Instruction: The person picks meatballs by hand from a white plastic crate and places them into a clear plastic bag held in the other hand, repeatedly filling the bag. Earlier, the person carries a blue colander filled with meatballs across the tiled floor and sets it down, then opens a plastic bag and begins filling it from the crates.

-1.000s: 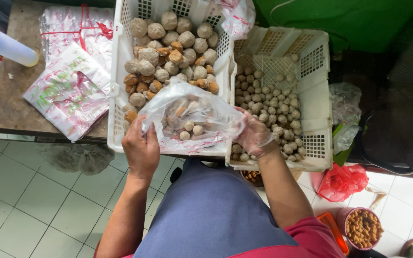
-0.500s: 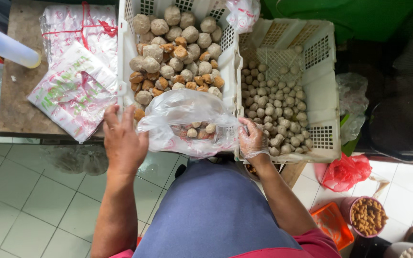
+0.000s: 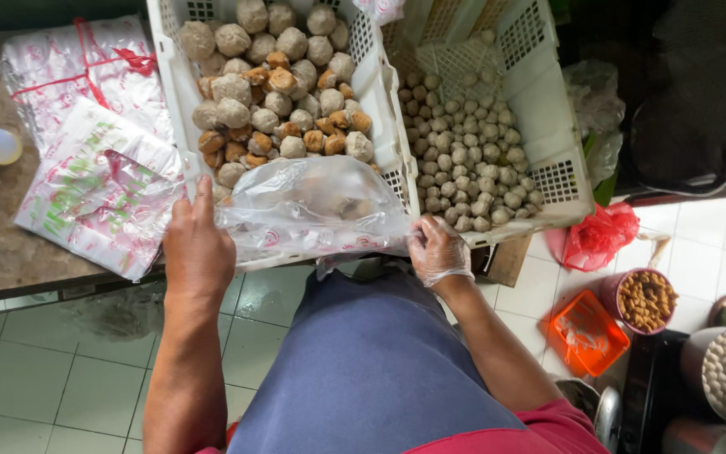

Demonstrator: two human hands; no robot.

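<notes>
Both hands (image 3: 199, 248) (image 3: 436, 250) grip a clear bag (image 3: 313, 206) between two crates (image 3: 376, 101).

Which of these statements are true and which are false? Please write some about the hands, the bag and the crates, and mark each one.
1. Both hands, left hand and right hand, hold one clear plastic bag. True.
2. The right hand is bare. False: it wears a thin clear glove.
3. The right crate holds small pale balls. True.
4. The left crate is empty. False: it holds large balls and brown pieces.
5. A red bag lies on the floor. True.
</notes>
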